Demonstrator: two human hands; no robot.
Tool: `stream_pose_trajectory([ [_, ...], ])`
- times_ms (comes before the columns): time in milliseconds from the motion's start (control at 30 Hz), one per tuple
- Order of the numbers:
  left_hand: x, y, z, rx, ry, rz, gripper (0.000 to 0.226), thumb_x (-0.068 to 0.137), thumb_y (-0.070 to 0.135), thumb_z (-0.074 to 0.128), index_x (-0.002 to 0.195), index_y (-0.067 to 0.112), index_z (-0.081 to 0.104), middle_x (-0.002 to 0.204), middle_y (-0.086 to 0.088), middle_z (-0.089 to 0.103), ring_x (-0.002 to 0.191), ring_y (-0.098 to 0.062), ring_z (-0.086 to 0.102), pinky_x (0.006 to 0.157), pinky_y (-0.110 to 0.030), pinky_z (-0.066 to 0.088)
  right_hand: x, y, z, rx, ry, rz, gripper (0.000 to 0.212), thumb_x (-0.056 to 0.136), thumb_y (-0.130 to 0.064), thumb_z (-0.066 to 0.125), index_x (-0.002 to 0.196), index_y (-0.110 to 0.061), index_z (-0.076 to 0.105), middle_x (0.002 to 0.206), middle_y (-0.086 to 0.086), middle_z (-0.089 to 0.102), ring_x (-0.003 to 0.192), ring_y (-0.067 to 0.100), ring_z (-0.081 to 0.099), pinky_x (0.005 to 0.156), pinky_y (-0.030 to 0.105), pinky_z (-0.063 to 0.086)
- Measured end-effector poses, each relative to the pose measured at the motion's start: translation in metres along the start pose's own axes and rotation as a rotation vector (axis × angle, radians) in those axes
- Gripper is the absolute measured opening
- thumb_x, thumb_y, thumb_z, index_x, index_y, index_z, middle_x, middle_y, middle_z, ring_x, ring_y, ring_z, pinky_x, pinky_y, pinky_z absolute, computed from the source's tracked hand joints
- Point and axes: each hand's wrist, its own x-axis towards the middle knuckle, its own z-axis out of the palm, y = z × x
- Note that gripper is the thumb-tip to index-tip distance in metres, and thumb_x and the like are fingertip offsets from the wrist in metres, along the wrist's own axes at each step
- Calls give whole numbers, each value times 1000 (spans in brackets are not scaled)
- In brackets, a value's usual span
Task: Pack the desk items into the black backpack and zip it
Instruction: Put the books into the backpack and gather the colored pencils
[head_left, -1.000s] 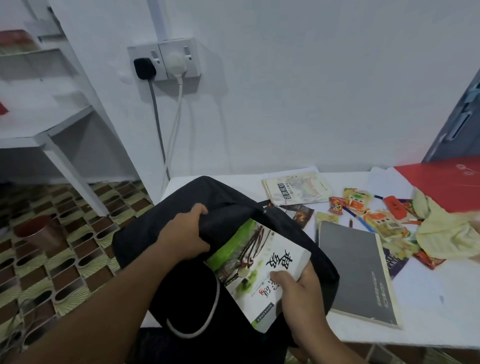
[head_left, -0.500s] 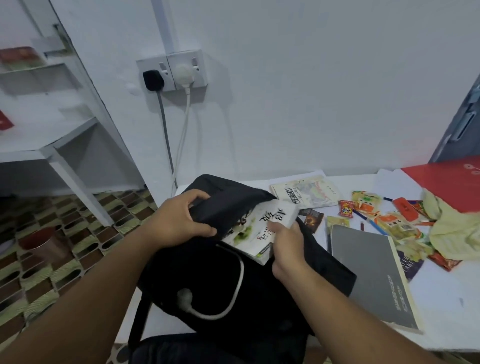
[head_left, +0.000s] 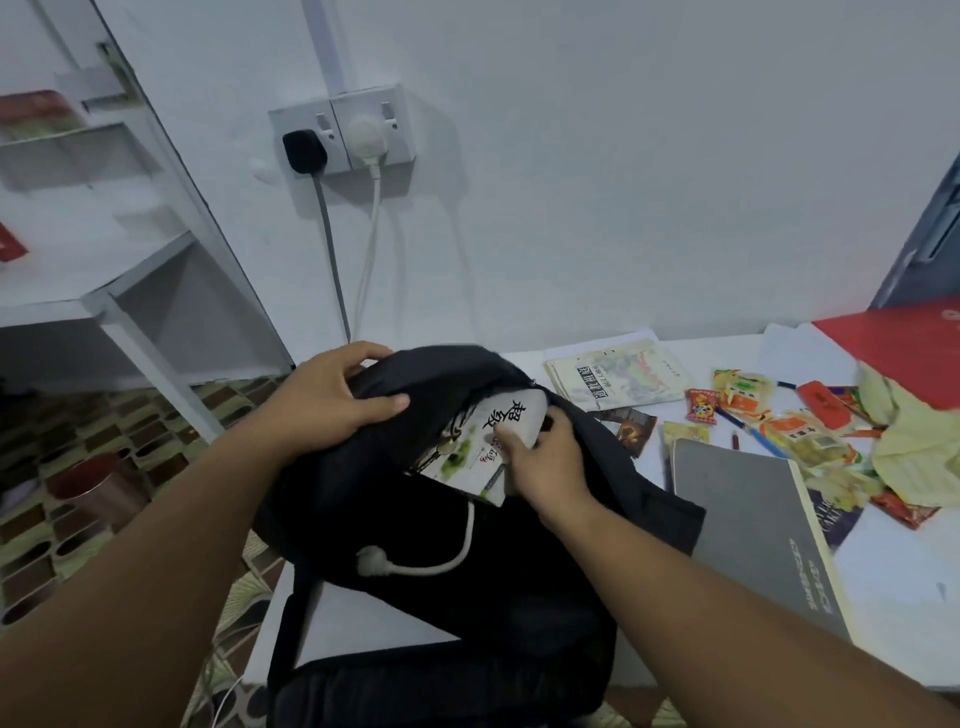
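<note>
The black backpack (head_left: 467, 551) lies on the left end of the white desk (head_left: 904, 582), its mouth open. My left hand (head_left: 332, 400) grips the upper flap of the opening and holds it up. My right hand (head_left: 545, 457) holds a white and green book (head_left: 483, 441) by its right edge; most of the book is inside the opening, the lower part hidden by black fabric. A white cord with a knotted end (head_left: 415, 556) hangs on the bag's front.
To the right of the bag lie a grey notebook (head_left: 753, 530), a worn booklet (head_left: 618, 376), snack packets (head_left: 784, 426), pens (head_left: 748, 428), a yellow cloth (head_left: 919, 447) and a red folder (head_left: 904, 348). Wall sockets with two cables are behind. A white shelf stands left.
The book has slid deeper into the backpack, pushed by my right hand. My left hand has stayed on the flap, lifting it higher.
</note>
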Motion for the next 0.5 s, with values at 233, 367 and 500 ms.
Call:
stream_pose_trajectory([
  [233,6,-56,40,461,-113,-236,64,85,76,50,128,29,52,131,-7,60,115,-25,58,100,-41,46,-12,54,2,-40,-122,49,83,82,-8,77,149,-33,33,120,-2,68,101,15,68,93,38,57],
  [367,-18,-61,87,592,-383,-341,141,38,99,59,155,38,9,163,4,16,152,-25,15,114,-63,30,-9,61,-5,-63,-241,65,88,92,-9,65,158,-38,13,126,-6,67,96,5,66,87,20,51],
  [500,-15,-64,87,151,-144,-275,56,69,25,76,120,31,55,109,-6,67,89,-17,66,73,-35,58,-9,58,-5,-156,-365,32,97,96,-18,62,154,-44,-11,154,-33,11,134,2,38,110,22,30],
])
